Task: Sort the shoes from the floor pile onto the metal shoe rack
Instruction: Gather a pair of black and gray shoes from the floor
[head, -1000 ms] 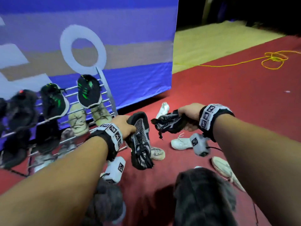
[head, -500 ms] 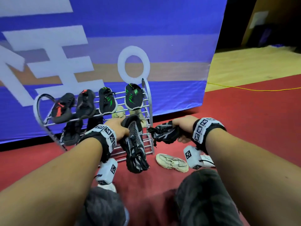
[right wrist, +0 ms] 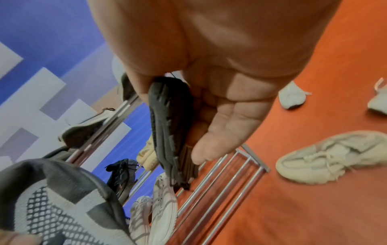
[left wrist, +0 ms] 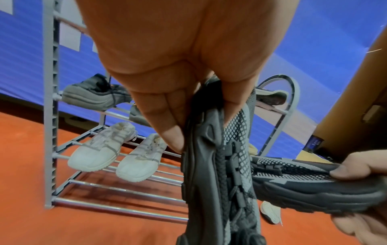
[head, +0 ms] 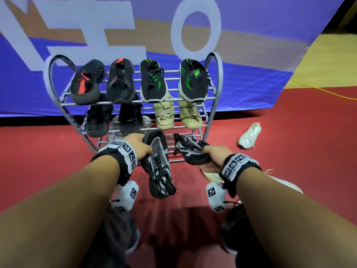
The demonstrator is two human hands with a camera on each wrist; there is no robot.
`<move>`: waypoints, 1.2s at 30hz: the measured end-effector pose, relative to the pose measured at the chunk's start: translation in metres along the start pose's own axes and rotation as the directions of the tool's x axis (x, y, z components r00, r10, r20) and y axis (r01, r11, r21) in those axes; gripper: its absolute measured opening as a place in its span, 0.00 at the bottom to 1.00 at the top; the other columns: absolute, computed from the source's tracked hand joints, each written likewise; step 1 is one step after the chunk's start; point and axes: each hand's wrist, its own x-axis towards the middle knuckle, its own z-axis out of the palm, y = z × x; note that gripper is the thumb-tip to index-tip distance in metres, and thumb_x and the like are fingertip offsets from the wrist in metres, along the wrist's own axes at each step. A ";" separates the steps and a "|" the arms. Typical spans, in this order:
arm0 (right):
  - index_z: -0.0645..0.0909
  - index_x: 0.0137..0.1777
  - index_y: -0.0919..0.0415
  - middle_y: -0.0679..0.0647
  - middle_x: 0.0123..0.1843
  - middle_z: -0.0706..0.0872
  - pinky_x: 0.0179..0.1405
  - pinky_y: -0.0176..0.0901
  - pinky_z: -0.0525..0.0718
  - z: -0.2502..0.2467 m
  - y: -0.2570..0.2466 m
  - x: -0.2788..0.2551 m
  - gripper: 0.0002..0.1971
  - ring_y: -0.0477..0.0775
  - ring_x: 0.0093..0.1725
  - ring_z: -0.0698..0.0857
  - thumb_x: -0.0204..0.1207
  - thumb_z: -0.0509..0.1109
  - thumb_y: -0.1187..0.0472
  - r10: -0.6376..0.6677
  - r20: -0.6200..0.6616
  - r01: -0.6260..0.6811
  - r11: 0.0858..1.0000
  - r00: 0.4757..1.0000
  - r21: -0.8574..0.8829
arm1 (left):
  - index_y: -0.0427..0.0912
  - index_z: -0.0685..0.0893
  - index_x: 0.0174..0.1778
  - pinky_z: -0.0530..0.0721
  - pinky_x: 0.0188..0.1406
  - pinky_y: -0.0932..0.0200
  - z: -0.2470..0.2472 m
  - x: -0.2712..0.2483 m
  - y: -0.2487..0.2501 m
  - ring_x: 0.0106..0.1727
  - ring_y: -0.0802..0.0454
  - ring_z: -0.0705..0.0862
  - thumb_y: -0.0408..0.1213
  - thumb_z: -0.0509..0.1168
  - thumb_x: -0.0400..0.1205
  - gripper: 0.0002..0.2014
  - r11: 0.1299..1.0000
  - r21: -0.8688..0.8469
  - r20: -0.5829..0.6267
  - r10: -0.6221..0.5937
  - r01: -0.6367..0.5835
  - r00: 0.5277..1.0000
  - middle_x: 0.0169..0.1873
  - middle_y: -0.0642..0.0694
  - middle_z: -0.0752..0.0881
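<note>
- The metal shoe rack [head: 216, 93] stands against the blue banner [head: 251, 55], with black pairs on the top shelf, and black and beige pairs below. The left part of the bottom shelf holds a pair of white sneakers [left wrist: 117, 154], so it seems only the bottom right bars are free.
- The left hand [head: 140, 146] has thumb and fingers pinched round the heel of a black-and-grey mesh sneaker [head: 159, 167], which hangs toe down, probably just for carrying.
- The right hand [head: 213, 154] grips the heel end of the matching mesh sneaker [head: 190, 150], level and toe toward the rack, just over the bottom bars, likely ready to go in first.
- A white shoe [head: 249, 135] and a beige sneaker [right wrist: 335, 157] lie on the red carpet to the right, unsorted.
</note>
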 end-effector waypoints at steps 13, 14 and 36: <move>0.79 0.54 0.63 0.62 0.41 0.91 0.27 0.44 0.88 0.059 0.030 0.110 0.03 0.58 0.37 0.91 0.85 0.69 0.65 0.109 0.063 -0.124 0.937 0.992 0.328 | 0.35 0.83 0.59 0.92 0.46 0.34 0.042 0.119 -0.055 0.46 0.33 0.92 0.32 0.79 0.71 0.22 0.959 -0.152 0.104 -0.225 0.239 0.969 0.51 0.34 0.91; 0.78 0.57 0.63 0.62 0.40 0.91 0.27 0.43 0.88 0.059 0.030 0.120 0.04 0.58 0.37 0.91 0.85 0.69 0.65 0.100 0.053 -0.113 0.928 0.994 0.355 | 0.34 0.82 0.62 0.91 0.51 0.35 0.047 0.128 -0.058 0.50 0.32 0.91 0.33 0.79 0.71 0.25 0.960 -0.132 0.105 -0.235 0.247 0.966 0.54 0.34 0.90; 0.90 0.54 0.60 0.59 0.49 0.94 0.47 0.54 0.94 0.076 0.057 0.200 0.19 0.58 0.43 0.92 0.76 0.79 0.43 0.289 0.444 -0.277 0.956 0.848 -0.093 | 0.35 0.81 0.68 0.92 0.50 0.46 0.113 0.208 -0.053 0.54 0.40 0.89 0.41 0.74 0.82 0.21 0.810 -0.430 0.204 -0.343 0.398 0.917 0.58 0.37 0.87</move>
